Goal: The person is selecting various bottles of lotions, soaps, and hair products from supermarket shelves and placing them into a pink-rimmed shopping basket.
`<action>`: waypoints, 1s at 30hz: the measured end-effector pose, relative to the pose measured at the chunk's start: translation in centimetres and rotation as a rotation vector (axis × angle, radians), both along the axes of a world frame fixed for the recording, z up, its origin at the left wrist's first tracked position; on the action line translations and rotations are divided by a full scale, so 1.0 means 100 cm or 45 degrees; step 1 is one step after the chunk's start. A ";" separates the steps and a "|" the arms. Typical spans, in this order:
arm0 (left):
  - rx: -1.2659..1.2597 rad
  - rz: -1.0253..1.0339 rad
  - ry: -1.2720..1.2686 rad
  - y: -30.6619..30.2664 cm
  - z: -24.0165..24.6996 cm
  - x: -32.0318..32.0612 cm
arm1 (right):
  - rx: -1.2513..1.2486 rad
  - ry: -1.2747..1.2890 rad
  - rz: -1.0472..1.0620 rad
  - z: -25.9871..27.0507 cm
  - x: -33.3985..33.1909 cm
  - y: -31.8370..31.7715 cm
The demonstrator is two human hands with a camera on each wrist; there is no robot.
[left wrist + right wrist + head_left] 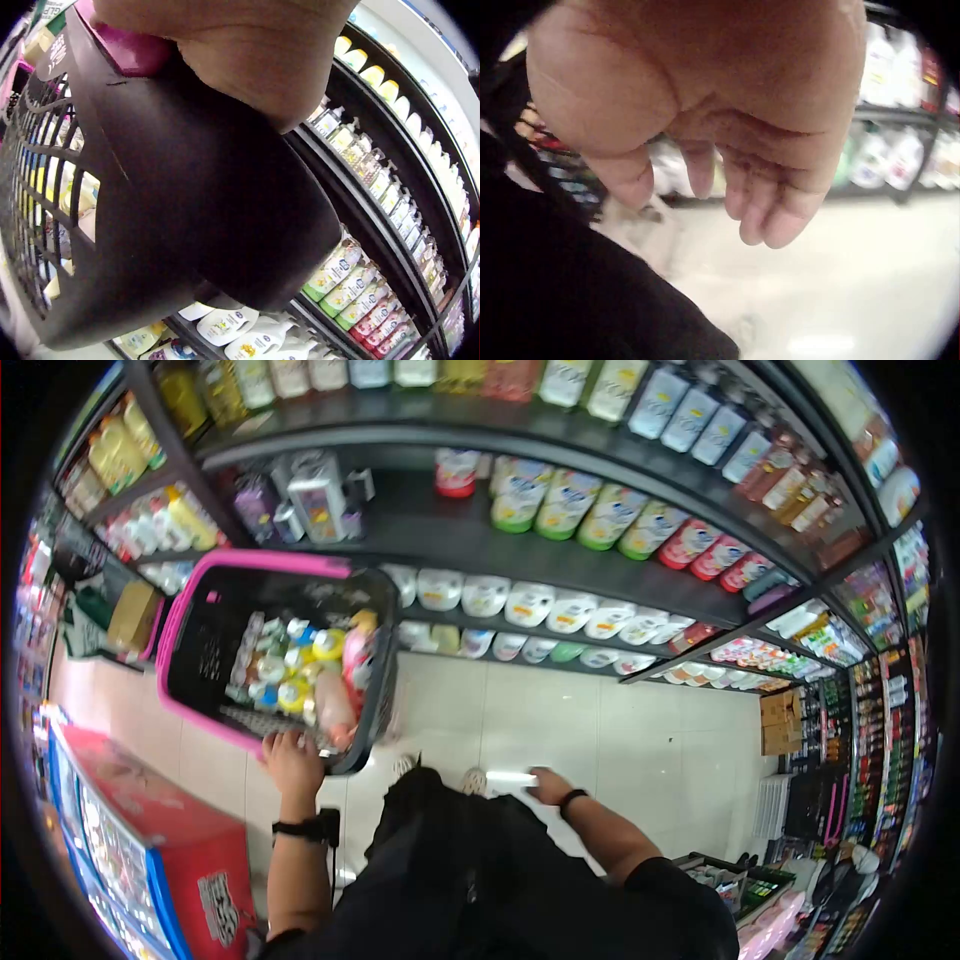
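My left hand grips the near edge of a black shopping basket with a pink rim and handle. Up close in the left wrist view, the fingers of that hand lie over a pink part, above the dark basket wall. Several bottles with yellow, white and blue parts are piled inside, along with pink packs. My right hand hangs over the floor beside my body, its fingers loosely curled and holding nothing, as the right wrist view also shows.
Dark shelves stand ahead, with pump bottles, green and red refill packs and white jugs. A red chest freezer is at lower left. Cardboard boxes stand at the right, and pale tiled floor runs between.
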State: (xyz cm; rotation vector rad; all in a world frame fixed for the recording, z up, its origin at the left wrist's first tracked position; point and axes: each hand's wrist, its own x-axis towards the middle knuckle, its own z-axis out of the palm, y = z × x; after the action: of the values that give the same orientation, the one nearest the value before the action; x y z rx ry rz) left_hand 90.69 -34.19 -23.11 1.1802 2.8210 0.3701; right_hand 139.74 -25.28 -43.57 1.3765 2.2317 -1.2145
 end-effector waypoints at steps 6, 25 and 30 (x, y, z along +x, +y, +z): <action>0.158 -0.198 0.228 -0.006 0.009 -0.007 | -0.535 -0.919 0.168 -0.040 0.173 -0.096; 0.485 -0.570 -0.028 -0.008 0.007 -0.150 | 0.410 0.679 0.091 0.274 -0.383 0.101; 0.552 -0.582 -0.029 -0.009 0.006 -0.154 | 0.559 0.203 1.041 0.244 -0.445 0.102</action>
State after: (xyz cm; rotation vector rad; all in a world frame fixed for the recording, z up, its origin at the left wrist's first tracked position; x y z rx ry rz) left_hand 75.33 -35.06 -22.56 1.8244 2.4057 0.9732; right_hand 95.19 -15.03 -19.13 0.3336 2.8291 -0.5744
